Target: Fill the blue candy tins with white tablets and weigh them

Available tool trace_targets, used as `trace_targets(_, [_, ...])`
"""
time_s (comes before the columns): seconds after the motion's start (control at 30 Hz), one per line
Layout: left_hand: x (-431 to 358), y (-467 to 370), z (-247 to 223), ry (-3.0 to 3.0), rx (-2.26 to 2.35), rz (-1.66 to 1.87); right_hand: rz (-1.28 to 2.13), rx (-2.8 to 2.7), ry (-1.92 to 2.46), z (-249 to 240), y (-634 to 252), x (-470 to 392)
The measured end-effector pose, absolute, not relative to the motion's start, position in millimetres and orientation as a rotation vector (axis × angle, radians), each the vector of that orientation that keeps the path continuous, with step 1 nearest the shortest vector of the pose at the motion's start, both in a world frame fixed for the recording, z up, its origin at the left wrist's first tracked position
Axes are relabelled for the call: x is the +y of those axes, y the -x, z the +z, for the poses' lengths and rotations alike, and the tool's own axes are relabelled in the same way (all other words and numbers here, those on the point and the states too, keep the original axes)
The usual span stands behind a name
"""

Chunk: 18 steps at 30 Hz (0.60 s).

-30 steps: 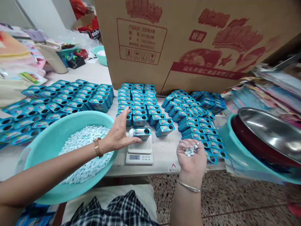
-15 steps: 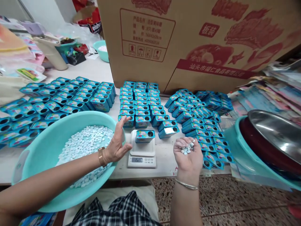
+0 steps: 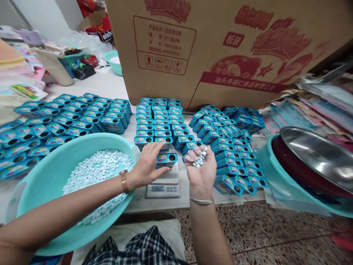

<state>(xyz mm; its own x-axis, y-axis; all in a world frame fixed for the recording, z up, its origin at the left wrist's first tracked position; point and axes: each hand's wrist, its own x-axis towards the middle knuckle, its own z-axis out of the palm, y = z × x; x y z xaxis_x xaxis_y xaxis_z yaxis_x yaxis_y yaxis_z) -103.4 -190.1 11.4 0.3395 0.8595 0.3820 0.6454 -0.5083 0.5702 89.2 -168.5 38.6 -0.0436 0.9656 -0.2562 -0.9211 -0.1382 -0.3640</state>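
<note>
At centre, curving left hand (image 3: 147,162) around tin (image 3: 166,160) on scale (image 3: 163,190); cannot tell whether gripping. Just right, holding candies (image 3: 199,159) in upturned, cupped right hand (image 3: 202,169).

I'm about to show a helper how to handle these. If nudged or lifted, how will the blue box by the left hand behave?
The blue box by the left hand is probably stiff: its edges look straight, without sagging. Its glossy surface might slip a little in the grip. Being narrow from front to back, it could tip if pushed on its broad side.
</note>
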Motion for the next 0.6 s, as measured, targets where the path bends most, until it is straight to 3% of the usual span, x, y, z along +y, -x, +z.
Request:
trace_targets(0.4, [-176,88,0,-2.187,1.323,0.841,1.539,-0.323,0.611,38,-49,-147])
trace_targets(0.6, [-175,89,0,-2.179,1.323,0.849,1.706,-0.184,0.446,29,-68,-142])
